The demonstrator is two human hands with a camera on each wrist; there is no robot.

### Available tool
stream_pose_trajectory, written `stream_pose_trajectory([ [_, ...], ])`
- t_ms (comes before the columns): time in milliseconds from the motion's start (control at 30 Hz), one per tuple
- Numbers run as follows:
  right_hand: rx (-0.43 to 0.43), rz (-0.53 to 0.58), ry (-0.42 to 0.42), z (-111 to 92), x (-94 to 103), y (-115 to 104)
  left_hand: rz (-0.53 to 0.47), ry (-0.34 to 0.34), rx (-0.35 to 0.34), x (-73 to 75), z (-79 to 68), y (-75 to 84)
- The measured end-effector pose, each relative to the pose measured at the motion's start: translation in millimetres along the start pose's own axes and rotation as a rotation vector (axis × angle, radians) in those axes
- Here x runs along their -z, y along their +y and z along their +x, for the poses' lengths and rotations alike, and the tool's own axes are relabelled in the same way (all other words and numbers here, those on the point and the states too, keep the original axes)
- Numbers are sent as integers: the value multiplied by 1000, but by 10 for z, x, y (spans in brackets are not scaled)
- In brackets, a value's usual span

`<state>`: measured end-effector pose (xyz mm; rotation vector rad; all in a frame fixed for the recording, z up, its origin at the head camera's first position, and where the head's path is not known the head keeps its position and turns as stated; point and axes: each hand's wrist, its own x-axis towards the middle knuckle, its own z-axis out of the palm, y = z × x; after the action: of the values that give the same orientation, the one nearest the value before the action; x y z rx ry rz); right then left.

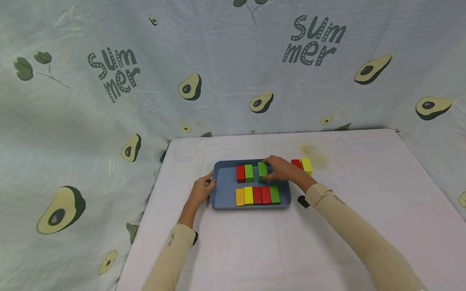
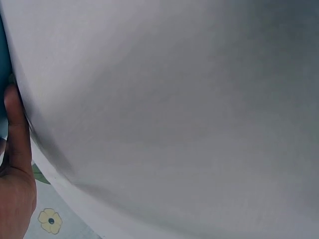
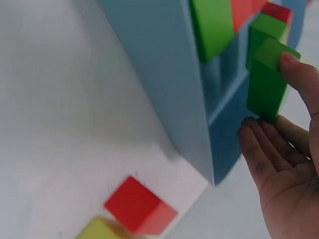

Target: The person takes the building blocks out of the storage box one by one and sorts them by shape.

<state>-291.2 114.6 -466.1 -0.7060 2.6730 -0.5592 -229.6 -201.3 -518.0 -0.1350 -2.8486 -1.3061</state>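
Note:
My right hand (image 1: pixel 279 167) pinches a green block (image 3: pixel 269 82) between thumb and fingers, over the far part of a blue-grey tray (image 1: pixel 225 194). To its left, a red block (image 1: pixel 240 174) and another green block (image 1: pixel 249 173) sit side by side. Along the tray's near side runs a row of an orange block (image 1: pixel 240 197), a yellow block (image 1: pixel 248 195), two red blocks (image 1: pixel 261 195) and a green block (image 1: pixel 274 195). My left hand (image 1: pixel 200 190) touches the tray's left edge; the left wrist view shows a straight finger (image 2: pixel 18 129) along its side.
Right of the tray, a loose red block (image 3: pixel 139 204) and a loose yellow block (image 1: pixel 306 165) lie on the white-covered table (image 1: pixel 247 250). A patterned cloth (image 1: pixel 225 72) hangs behind the table.

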Motion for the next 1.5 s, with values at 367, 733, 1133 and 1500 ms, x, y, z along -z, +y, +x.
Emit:
stream_pose_trajectory([
  [367, -28, 33, 99, -168, 396, 343, 8, -2, 3, -24, 3, 14],
  [733, -91, 23, 98, -404, 652, 704, 35, 13, -1, -33, 8, 16],
  [1133, -158, 47, 102, -621, 772, 1019, 20, 6, 11, -14, -8, 17],
  [1500, -183, 39, 56, -690, 711, 1097, 21, 6, 2, -7, 6, 5],
])
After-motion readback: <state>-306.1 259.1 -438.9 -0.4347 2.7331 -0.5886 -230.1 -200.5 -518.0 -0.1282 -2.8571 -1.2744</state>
